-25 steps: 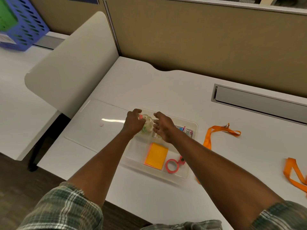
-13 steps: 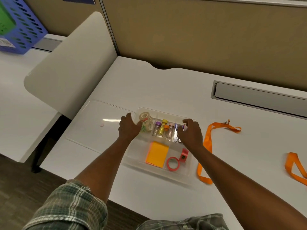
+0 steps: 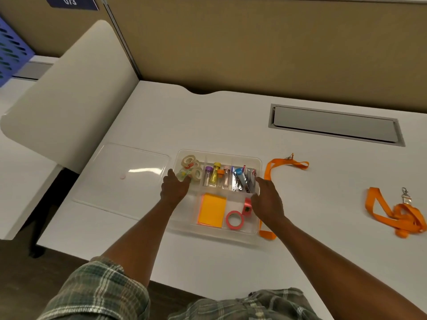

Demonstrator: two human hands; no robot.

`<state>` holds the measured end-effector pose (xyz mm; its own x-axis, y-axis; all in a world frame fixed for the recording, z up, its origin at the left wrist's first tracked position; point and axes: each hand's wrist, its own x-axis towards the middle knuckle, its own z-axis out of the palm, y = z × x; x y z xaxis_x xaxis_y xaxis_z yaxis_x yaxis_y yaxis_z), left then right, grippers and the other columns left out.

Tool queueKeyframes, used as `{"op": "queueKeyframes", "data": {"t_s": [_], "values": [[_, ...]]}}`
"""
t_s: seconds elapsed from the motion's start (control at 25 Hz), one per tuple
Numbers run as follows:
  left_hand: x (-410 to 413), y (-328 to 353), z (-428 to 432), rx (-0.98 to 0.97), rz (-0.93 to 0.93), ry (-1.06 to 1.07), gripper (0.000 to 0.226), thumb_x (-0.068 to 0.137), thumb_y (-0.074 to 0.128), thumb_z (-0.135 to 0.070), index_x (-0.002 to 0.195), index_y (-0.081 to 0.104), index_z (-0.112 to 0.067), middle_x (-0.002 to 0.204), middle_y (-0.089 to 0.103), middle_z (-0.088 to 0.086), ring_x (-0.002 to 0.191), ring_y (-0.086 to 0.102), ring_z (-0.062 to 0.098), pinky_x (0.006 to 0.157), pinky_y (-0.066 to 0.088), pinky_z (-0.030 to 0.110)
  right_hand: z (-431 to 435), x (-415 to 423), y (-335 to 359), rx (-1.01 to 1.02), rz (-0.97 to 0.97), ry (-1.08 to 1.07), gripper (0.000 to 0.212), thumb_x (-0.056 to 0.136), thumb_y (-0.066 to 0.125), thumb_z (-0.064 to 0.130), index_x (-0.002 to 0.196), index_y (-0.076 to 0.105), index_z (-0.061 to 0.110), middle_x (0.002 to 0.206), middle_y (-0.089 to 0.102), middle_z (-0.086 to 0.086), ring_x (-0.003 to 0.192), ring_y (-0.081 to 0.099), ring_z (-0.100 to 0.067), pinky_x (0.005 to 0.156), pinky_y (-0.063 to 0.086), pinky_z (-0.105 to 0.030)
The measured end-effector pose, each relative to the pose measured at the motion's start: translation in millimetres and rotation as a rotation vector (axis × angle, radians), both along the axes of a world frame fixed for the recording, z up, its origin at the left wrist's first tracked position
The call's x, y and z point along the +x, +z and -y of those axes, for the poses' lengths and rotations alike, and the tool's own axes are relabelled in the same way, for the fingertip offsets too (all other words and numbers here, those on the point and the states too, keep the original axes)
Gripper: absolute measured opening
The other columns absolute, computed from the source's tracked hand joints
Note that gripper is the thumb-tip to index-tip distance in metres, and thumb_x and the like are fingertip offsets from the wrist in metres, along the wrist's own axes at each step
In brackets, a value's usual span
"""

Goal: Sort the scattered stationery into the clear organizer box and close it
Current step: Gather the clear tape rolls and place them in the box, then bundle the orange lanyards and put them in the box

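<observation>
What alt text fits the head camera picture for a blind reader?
A person's left hand and right hand flank an open clear box of tape rolls and sticky notes on a white desk; its lid lies left, two orange lanyards right.
</observation>
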<state>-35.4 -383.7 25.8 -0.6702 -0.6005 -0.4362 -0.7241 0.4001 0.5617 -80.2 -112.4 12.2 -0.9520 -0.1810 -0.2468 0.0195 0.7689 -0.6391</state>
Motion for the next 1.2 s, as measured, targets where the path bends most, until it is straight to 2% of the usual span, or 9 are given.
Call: {"op": "queueKeyframes", "data": {"t_s": [0.56, 0.64, 0.72, 0.8, 0.84, 0.92, 1.0, 1.08, 1.2], "values": [[-17.8, 0.1, -78.6, 0.013, -0.006, -0.068, 0.077, 0.091, 0.062, -0.047, 0.146, 0.031, -0.004, 0.138, 0.047, 0.026, 0.126, 0.049, 0.043, 0.104, 0.043, 0.056, -93.5, 4.4, -1.2, -0.025, 0.027, -0.006, 0.06, 0.093, 0.058, 0.014, 0.149, 0.038, 0.015, 0.15, 0.046, -0.009, 0.137, 0.045, -0.027, 0.11, 0.038, -0.038], [-20.5, -2.5, -89.0, 0.025, -0.01, -0.079, 0.077, 0.091, 0.062, -0.047, 0.147, 0.03, -0.004, 0.139, 0.046, 0.026, 0.127, 0.047, 0.043, 0.105, 0.042, 0.056, -106.0, 7.1, -0.9, -0.059, -0.016, -0.07, 0.056, 0.095, 0.057, 0.016, 0.148, 0.04, 0.014, 0.146, 0.051, -0.01, 0.132, 0.05, -0.027, 0.108, 0.04, -0.039], [-22.7, -4.4, -98.5, 0.023, 0.001, -0.078, 0.077, 0.091, 0.061, -0.048, 0.147, 0.029, -0.005, 0.14, 0.045, 0.025, 0.128, 0.047, 0.043, 0.105, 0.041, 0.056, -119.5, 8.4, -2.7, -0.074, -0.037, -0.248, 0.049, 0.095, 0.056, 0.018, 0.143, 0.045, 0.014, 0.136, 0.057, -0.012, 0.121, 0.058, -0.027, 0.1, 0.046, -0.039], [-23.3, -3.0, -109.1, -0.097, 0.029, -0.076, 0.077, 0.091, 0.06, -0.048, 0.147, 0.03, -0.005, 0.139, 0.045, 0.026, 0.128, 0.046, 0.044, 0.105, 0.04, 0.056, -136.1, 9.7, -8.4, 0.025, 0.06, -0.37, 0.044, 0.093, 0.057, 0.024, 0.136, 0.05, 0.013, 0.129, 0.059, -0.014, 0.116, 0.059, -0.03, 0.094, 0.048, -0.039], [-23.2, -1.5, -115.0, -0.208, 0.032, -0.085, 0.077, 0.091, 0.06, -0.047, 0.147, 0.029, -0.004, 0.138, 0.045, 0.027, 0.127, 0.046, 0.044, 0.104, 0.04, 0.055, -143.9, 12.7, -12.2, 0.128, 0.129, -0.342, 0.045, 0.092, 0.06, 0.03, 0.131, 0.051, 0.012, 0.126, 0.058, -0.014, 0.115, 0.059, -0.032, 0.093, 0.048, -0.04], [-24.0, 3.4, -128.5, -0.388, -0.038, -0.123, 0.077, 0.09, 0.061, -0.044, 0.147, 0.03, -0.003, 0.134, 0.046, 0.027, 0.123, 0.047, 0.044, 0.098, 0.041, 0.054, -154.1, 21.3, -20.0, 0.329, 0.206, -0.183, 0.047, 0.088, 0.065, 0.04, 0.122, 0.051, 0.011, 0.119, 0.056, -0.012, 0.112, 0.058, -0.033, 0.088, 0.048, -0.039], [-29.6, 10.8, -146.2, -0.427, -0.169, -0.178, 0.074, 0.09, 0.063, -0.042, 0.146, 0.034, -0.004, 0.133, 0.048, 0.025, 0.122, 0.048, 0.041, 0.097, 0.043, 0.052, -159.3, 26.0, -27.0, 0.409, 0.208, -0.07, 0.039, 0.089, 0.064, 0.037, 0.115, 0.052, 0.01, 0.117, 0.058, -0.012, 0.11, 0.059, -0.033, 0.086, 0.048, -0.038], [-39.1, 20.6, -168.1, -0.393, -0.312, -0.265, 0.069, 0.089, 0.065, -0.04, 0.144, 0.04, -0.006, 0.134, 0.05, 0.022, 0.123, 0.048, 0.038, 0.099, 0.043, 0.051, -163.4, 21.1, -26.7, 0.356, 0.226, -0.111, 0.028, 0.088, 0.061, 0.027, 0.108, 0.057, 0.008, 0.115, 0.063, -0.014, 0.109, 0.061, -0.034, 0.084, 0.048, -0.035], [-52.4, 39.2, -210.6, -0.326, -0.468, -0.592, 0.069, 0.087, 0.069, -0.038, 0.144, 0.043, -0.009, 0.134, 0.053, 0.017, 0.124, 0.049, 0.033, 0.1, 0.043, 0.045, -178.3, 1.6, -1.1, 0.049, 0.229, -0.29, 0.021, 0.082, 0.065, 0.02, 0.098, 0.061, 0.008, 0.1, 0.071, -0.014, 0.096, 0.068, -0.033, 0.079, 0.053, -0.033]]}}
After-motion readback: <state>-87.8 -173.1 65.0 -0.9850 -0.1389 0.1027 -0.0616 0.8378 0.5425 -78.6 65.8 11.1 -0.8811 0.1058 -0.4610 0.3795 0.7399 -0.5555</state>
